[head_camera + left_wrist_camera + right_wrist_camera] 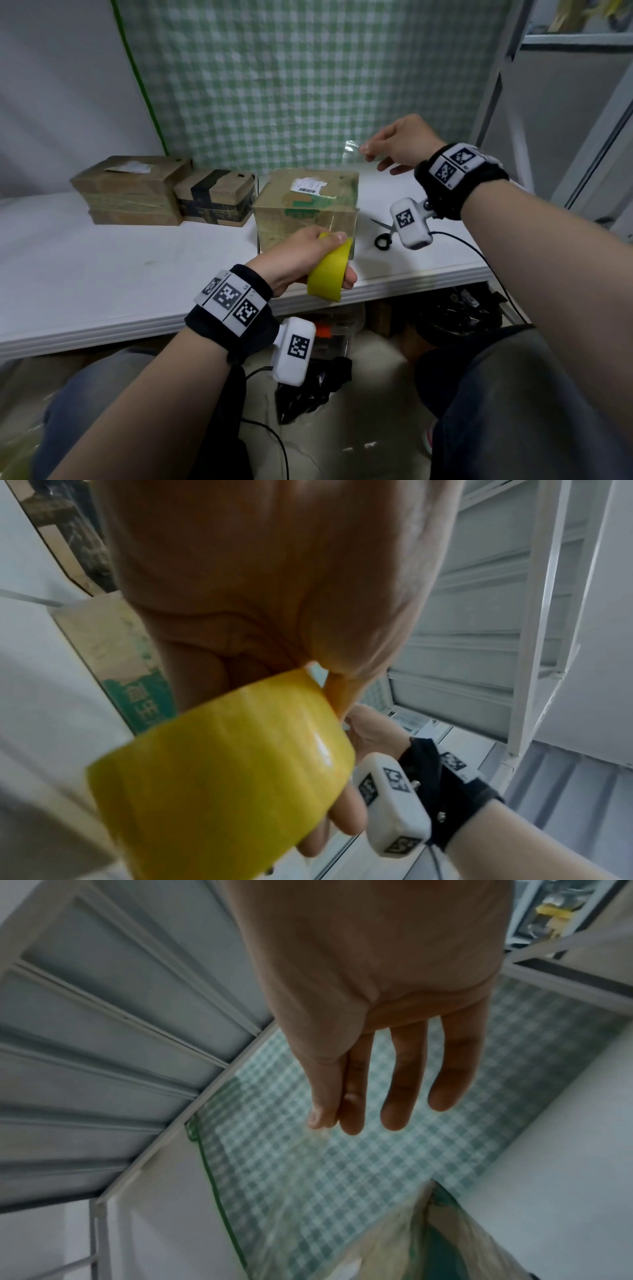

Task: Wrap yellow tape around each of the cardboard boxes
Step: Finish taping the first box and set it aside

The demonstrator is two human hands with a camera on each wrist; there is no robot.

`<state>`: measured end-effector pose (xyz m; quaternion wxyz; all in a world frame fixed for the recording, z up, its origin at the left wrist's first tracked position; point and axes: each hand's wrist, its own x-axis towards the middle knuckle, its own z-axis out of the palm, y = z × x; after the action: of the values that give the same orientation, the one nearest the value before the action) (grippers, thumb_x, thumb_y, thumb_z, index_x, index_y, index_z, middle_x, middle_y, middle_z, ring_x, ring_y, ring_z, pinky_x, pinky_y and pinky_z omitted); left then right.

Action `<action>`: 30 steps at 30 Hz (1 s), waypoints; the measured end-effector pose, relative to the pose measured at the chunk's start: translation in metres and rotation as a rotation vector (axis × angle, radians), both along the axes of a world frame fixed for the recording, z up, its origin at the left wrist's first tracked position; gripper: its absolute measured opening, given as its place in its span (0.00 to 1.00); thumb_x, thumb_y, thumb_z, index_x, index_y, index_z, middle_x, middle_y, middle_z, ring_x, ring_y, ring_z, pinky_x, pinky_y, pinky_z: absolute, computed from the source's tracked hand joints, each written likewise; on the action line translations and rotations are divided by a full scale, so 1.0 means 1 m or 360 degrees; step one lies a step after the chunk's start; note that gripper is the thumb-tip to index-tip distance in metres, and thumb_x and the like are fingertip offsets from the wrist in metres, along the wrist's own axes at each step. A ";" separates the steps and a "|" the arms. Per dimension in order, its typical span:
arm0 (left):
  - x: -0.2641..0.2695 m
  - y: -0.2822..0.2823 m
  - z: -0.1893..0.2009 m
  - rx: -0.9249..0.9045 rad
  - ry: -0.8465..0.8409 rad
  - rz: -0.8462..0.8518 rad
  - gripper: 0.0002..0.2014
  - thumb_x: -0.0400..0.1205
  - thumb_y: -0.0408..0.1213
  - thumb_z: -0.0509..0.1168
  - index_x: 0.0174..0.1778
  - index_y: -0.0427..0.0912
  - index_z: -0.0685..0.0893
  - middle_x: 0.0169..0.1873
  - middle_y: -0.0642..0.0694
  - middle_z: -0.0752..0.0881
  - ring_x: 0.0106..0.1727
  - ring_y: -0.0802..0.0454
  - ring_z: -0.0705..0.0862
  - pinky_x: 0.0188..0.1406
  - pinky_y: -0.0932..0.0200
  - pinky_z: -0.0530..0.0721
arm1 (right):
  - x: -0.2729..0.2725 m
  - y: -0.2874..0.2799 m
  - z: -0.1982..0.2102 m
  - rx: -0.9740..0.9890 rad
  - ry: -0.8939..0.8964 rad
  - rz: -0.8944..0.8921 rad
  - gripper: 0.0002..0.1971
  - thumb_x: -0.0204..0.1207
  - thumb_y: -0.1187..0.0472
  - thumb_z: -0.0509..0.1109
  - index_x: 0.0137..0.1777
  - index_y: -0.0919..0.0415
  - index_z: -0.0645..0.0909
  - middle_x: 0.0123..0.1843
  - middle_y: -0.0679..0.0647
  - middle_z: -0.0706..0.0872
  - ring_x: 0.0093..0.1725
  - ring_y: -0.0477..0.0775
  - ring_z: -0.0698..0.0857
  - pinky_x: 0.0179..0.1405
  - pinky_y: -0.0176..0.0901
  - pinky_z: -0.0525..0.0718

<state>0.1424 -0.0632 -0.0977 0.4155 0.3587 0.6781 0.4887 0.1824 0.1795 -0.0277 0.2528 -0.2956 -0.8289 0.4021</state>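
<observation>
Left hand [301, 257], nearest the body at the desk's [137, 274] front edge: fingers curled round the roll of yellow tape [329, 272], thumb over its rim. Judged a payout grip, the roll kept low and close so the strip can run off it under tension. The wrist view shows the roll glossy, wide-banded, translucent yellow.

Just beyond that hand: the cardboard box with the shipping label [308, 202], upright on the desk. Front face carries green print and a sheen that reads as tape already laid (pale once stretched thin, so hard to be sure).

Right of the box, under the right wrist: scissors [383, 233] flat on the desk, within reach, likely parked for the cut.

Right hand [394, 145], raised above and past the box's far right corner: thumb and forefinger pinch the free end of the tape strip [351, 150], the other fingers loose and straight. The strip looks nearly clear here. Held high, probably to keep the sticky side off the box until aimed.

Far left of both hands: two more cardboard boxes [164, 192], side by side against the green checked cloth [291, 85].
</observation>
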 end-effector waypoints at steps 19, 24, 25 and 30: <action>-0.017 0.026 0.003 0.0214 -0.0326 0.0344 0.34 0.90 0.39 0.63 0.89 0.46 0.51 0.38 0.38 0.93 0.35 0.42 0.92 0.45 0.47 0.91 | -0.077 0.056 -0.003 0.0136 -0.0430 -0.0137 0.13 0.76 0.55 0.82 0.53 0.64 0.92 0.51 0.53 0.94 0.37 0.51 0.86 0.31 0.42 0.81; -0.020 0.031 0.001 0.0197 -0.0310 0.0359 0.30 0.90 0.38 0.63 0.87 0.48 0.57 0.39 0.37 0.93 0.35 0.42 0.93 0.47 0.45 0.91 | -0.086 0.064 -0.017 0.0152 -0.0524 -0.0092 0.15 0.75 0.53 0.82 0.53 0.65 0.92 0.51 0.54 0.94 0.42 0.53 0.88 0.36 0.43 0.84; -0.020 0.032 0.001 0.0199 -0.0313 0.0364 0.30 0.90 0.38 0.63 0.86 0.48 0.58 0.39 0.37 0.93 0.35 0.42 0.92 0.47 0.45 0.91 | -0.088 0.066 -0.019 0.0145 -0.0517 -0.0090 0.15 0.75 0.53 0.82 0.53 0.64 0.92 0.51 0.54 0.94 0.43 0.53 0.88 0.36 0.44 0.84; -0.018 0.033 -0.002 0.0168 -0.0272 0.0357 0.29 0.90 0.38 0.63 0.85 0.49 0.59 0.39 0.36 0.93 0.35 0.40 0.92 0.44 0.48 0.91 | -0.093 0.067 -0.027 0.0144 -0.0494 -0.0108 0.14 0.74 0.52 0.83 0.51 0.62 0.93 0.49 0.52 0.94 0.45 0.52 0.90 0.36 0.43 0.83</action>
<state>0.1240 -0.0301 -0.0999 0.3951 0.2592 0.6494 0.5958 0.0893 0.2462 -0.0543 0.1482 -0.3703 -0.8647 0.3052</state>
